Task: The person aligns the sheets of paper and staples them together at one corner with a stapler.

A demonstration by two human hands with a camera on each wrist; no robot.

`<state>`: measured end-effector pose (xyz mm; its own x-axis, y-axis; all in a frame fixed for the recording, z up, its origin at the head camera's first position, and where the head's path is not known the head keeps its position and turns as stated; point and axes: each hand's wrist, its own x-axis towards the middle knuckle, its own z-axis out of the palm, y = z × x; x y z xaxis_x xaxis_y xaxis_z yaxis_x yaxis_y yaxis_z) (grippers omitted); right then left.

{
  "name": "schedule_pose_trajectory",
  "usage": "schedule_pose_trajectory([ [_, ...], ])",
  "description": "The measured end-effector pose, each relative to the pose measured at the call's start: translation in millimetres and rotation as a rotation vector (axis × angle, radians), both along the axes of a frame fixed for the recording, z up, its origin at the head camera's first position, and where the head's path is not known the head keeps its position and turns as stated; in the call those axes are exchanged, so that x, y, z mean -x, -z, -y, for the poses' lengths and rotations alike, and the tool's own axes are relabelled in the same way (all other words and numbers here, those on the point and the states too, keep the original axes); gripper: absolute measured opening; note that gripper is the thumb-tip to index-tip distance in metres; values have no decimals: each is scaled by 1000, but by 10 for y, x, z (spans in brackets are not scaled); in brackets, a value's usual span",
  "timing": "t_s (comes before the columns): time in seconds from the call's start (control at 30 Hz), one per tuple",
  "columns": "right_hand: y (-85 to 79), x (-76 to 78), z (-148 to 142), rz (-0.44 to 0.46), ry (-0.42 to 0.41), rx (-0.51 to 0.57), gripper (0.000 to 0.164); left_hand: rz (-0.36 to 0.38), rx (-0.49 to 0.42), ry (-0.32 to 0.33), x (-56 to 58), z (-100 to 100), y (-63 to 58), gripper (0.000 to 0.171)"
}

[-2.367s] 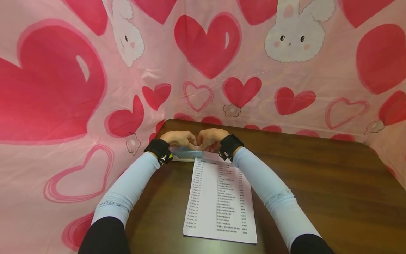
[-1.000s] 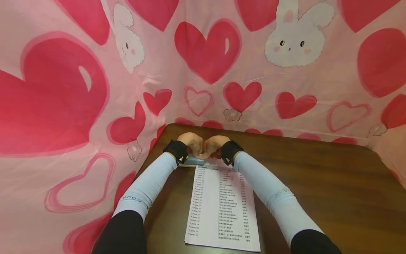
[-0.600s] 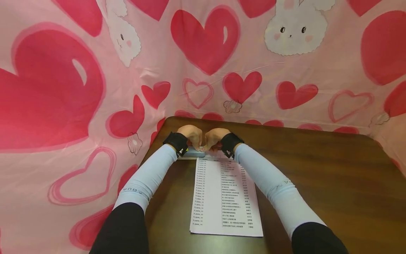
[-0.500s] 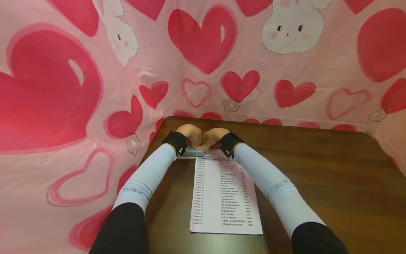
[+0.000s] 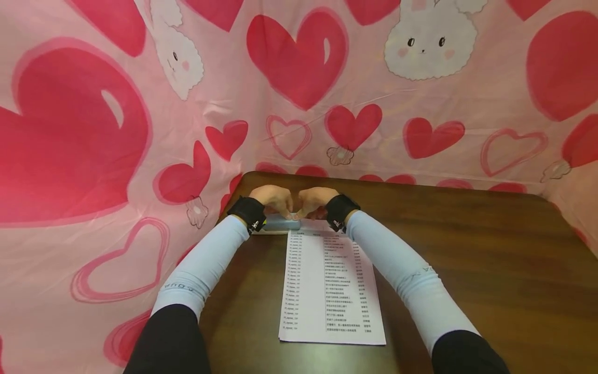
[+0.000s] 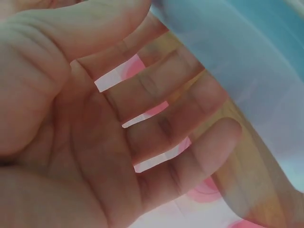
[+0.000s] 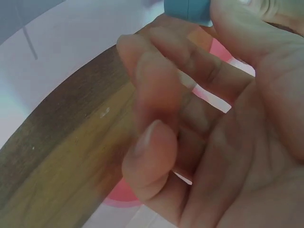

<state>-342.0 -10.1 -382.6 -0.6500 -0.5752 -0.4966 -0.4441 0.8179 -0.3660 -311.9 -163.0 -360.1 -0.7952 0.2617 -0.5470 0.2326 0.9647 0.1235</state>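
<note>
A light blue stapler (image 5: 282, 223) with a whitish base lies across the top left corner of a stack of printed paper (image 5: 333, 291). From the left, my left hand (image 5: 273, 200) has its thumb on the stapler's front end, with its other fingers reaching behind; in the left wrist view the fingers spread loosely beside the blue body (image 6: 247, 80). My right hand (image 5: 317, 202) meets it there, thumb tips close together on the stapler's end. In the right wrist view, its thumb and a finger pinch the teal end (image 7: 187, 9), while the other fingers curl loosely. Fingers hide part of the stapler.
A dark brown wooden table (image 5: 467, 270) extends to the right of the paper. Behind it and along the left hangs a pink cloth (image 5: 406, 98) printed with hearts and rabbits. Black straps (image 5: 341, 210) with small cameras sit on both wrists.
Over the last half second my left wrist has shifted left and its hand has spread out along the stapler. My right hand and the paper have barely moved.
</note>
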Motion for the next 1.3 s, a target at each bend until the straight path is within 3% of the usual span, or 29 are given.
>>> schedule_pose_trajectory([
  [0.23, -58, -15, 27, -5, -50, 55, 36, -79, -39, 5, -158, 62, -26, 34],
  [0.33, -60, -34, 17, 0, -84, 110, 26, -73, -35, -33, -232, 68, 6, 47],
  [0.47, -52, -76, -26, -10, -124, 157, 21, -74, 0, -28, -310, 64, 72, 65],
  [0.73, -34, -123, -104, -9, -154, 189, 24, -177, 13, 33, -319, 118, 137, 50],
  [0.9, -24, -129, -123, -20, -152, 203, 23, -195, -14, 31, -338, 164, 142, 43],
  [1.03, 37, -89, -138, -25, -156, 204, 21, -305, -34, 25, -491, 170, 81, 41],
  [1.17, 125, -22, -188, -45, -110, 203, 19, -470, -103, -13, -657, 192, 38, 20],
  [1.2, 153, -6, -205, -50, -95, 203, 18, -485, -119, -21, -689, 207, 65, 18],
  [1.3, 247, 30, -250, -57, -65, 207, 19, -411, -152, -84, -779, 248, 226, 30],
])
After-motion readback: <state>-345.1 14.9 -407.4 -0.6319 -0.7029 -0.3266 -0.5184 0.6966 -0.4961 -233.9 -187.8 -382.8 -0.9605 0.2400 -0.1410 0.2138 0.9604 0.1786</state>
